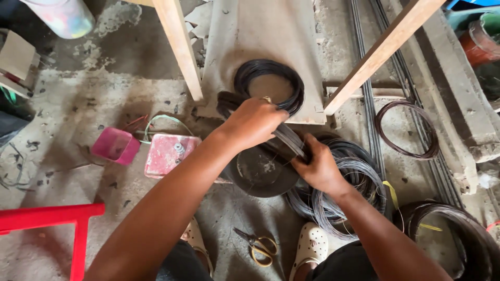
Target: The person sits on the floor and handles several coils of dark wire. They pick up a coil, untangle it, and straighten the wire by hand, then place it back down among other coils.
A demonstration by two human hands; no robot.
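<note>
Left hand: the left hand is curled over a flat bundle of dark wire strands, fingers closed down on it near the small black coil that lies on the grey board.
Right hand: the right hand pinches the same bundle lower down, fingers folded tight around the strands, just above the big loose grey coil on the floor.
Wire's place: the bundle runs slantwise between the 2 hands, over a dark round dish, between the 2 wooden legs.
Slip risk: from where I stand the strands look springy; if either grip eases, I'd judge the ends could whip loose and the bundle fan out.
Tangle risk: the grey coil under the right wrist is already spread wide; a hard pull might drag its loops into each other.
Cut risk: thin wire drawn through bare fingers could nick skin, I reckon.
Underfoot: yellow-handled scissors lie open near the 2 pale clogs; a shift of the feet could catch them.
Nearby: a pink cup and a red box sit left of the dish, near enough for a swinging wire end to knock. A brown wire ring and another dark coil lie well apart on the right.
</note>
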